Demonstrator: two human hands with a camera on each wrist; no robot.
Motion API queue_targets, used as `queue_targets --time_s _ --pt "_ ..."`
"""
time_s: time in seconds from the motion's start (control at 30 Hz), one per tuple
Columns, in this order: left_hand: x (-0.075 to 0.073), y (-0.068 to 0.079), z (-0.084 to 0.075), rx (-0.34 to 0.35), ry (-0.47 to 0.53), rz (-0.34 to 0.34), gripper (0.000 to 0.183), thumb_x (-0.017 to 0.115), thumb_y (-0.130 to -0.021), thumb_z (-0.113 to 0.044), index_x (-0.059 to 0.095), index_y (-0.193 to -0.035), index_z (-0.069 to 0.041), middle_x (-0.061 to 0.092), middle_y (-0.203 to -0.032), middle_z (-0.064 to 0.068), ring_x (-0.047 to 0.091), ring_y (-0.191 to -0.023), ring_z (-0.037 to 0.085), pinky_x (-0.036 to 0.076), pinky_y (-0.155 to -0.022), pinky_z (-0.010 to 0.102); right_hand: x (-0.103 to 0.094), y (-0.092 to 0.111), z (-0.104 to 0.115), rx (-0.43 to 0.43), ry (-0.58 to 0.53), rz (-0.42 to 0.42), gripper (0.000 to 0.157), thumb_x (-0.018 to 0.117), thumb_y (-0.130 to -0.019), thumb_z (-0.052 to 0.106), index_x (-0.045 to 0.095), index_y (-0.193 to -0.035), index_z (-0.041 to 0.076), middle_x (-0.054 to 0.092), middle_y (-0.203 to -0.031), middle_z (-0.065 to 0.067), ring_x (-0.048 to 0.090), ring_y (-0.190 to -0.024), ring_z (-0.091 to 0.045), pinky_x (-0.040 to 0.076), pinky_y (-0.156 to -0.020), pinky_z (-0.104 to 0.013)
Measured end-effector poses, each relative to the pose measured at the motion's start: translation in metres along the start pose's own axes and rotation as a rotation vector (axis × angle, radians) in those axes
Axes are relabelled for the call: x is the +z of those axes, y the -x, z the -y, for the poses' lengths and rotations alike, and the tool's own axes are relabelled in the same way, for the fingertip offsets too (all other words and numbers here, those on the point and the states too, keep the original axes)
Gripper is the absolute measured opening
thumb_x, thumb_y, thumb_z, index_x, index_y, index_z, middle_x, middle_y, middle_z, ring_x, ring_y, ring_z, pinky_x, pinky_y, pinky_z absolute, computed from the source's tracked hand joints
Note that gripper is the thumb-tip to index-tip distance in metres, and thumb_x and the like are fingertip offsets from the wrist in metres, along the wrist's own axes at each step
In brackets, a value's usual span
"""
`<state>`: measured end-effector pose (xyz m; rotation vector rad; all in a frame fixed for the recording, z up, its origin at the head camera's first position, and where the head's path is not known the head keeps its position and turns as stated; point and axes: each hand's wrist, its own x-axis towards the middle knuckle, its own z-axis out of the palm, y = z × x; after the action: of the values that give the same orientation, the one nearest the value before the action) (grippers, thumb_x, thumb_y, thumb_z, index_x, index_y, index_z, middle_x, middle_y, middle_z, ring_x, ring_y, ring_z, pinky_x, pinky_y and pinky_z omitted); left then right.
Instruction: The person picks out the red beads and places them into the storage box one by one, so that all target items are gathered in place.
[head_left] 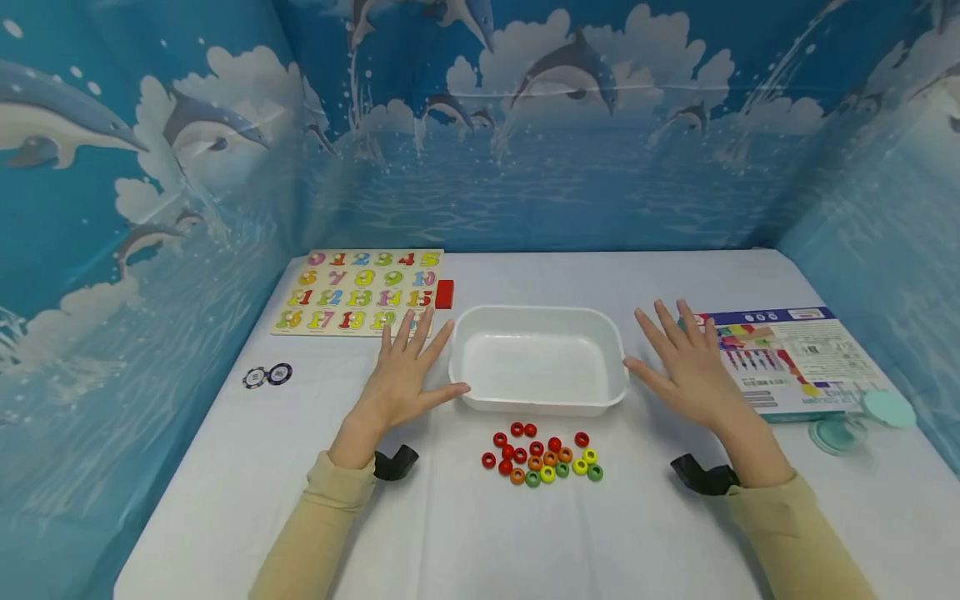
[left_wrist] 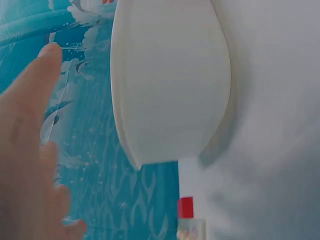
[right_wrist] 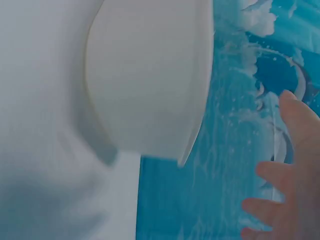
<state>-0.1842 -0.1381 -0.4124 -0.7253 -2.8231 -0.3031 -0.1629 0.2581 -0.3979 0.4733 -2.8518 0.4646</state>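
Between my hands stands a white rectangular tub point(head_left: 540, 400), and nothing shows inside it. My left hand point(head_left: 401, 379) is spread beside its left side, the thumb close to the rim; whether it touches cannot be told. On the other side my right hand point(head_left: 693, 379) is spread too, thumb tip near the right rim. Both hands hold nothing. In front of the tub lies a loose group of small ring beads: red ones point(head_left: 488, 460), orange ones point(head_left: 517, 476), yellow ones point(head_left: 580, 467) and green ones point(head_left: 595, 472). The wrist views show the tub's outer wall point(left_wrist: 170, 85) close up.
A number puzzle board point(head_left: 341, 287) with a red block point(head_left: 445, 294) lies at the back left. Two poker chips point(head_left: 280, 374) lie at the left. A printed box point(head_left: 795, 358), a clear jar point(head_left: 836, 435) and a mint lid point(head_left: 888, 408) are at the right.
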Motion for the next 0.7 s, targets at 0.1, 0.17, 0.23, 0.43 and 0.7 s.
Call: queue_targets --time_s 0.1,0.17,0.23,0.43,0.7 --pt "0.009 -0.001 -0.005 0.019 0.25 -0.07 0.086 0.042 -0.077 -0.069 0.005 -0.143 -0.028 -0.01 -0.148 -0.002 -0.004 -0.134 0.023 0.01 -0.104 0.057 0.002 0.001 0.013 -0.025 -0.271 -0.155 0.066 0.059 -0.085 0.031 0.026 -0.141 0.02 0.021 -0.145 -0.007 0.012 -0.133 -0.023 0.012 -0.105 -0.055" --pt "0.02 0.0 -0.009 0.004 0.45 -0.106 0.085 0.05 -0.078 -0.062 0.01 -0.144 -0.024 -0.009 -0.149 -0.002 -0.001 -0.134 0.02 0.016 -0.103 0.056 0.008 0.007 0.024 -0.08 -0.489 -0.314 0.056 0.063 -0.082 0.015 0.04 -0.133 0.01 0.039 -0.134 -0.012 0.032 -0.124 -0.022 0.03 -0.101 -0.045" --pt "0.034 0.002 -0.015 -0.044 0.651 -0.117 0.084 0.055 -0.079 -0.055 0.014 -0.144 -0.021 -0.008 -0.149 0.001 0.0 -0.134 0.019 0.019 -0.102 0.054 0.016 0.016 0.034 -0.164 -0.673 -0.449 0.041 0.064 -0.079 0.001 0.05 -0.117 -0.002 0.051 -0.115 -0.014 0.047 -0.107 -0.019 0.042 -0.091 -0.031" --pt "0.056 0.007 -0.025 -0.178 1.181 -0.064 0.084 0.069 -0.078 -0.02 0.015 -0.143 -0.016 -0.009 -0.148 0.008 0.003 -0.134 0.021 0.016 -0.107 0.036 0.041 0.048 0.045 -0.331 -0.865 -0.432 0.015 0.063 -0.071 -0.014 0.058 -0.082 -0.006 0.058 -0.075 -0.008 0.053 -0.066 -0.009 0.047 -0.06 -0.015" --pt "0.048 0.006 -0.034 -0.172 1.259 -0.034 0.073 0.072 -0.074 -0.009 0.028 -0.132 -0.008 -0.003 -0.148 0.01 0.008 -0.134 0.02 0.017 -0.106 0.034 0.064 0.056 0.029 -0.137 -0.866 -0.008 0.023 0.063 -0.078 -0.007 0.064 -0.098 0.003 0.065 -0.094 -0.006 0.059 -0.074 -0.012 0.051 -0.061 -0.021"
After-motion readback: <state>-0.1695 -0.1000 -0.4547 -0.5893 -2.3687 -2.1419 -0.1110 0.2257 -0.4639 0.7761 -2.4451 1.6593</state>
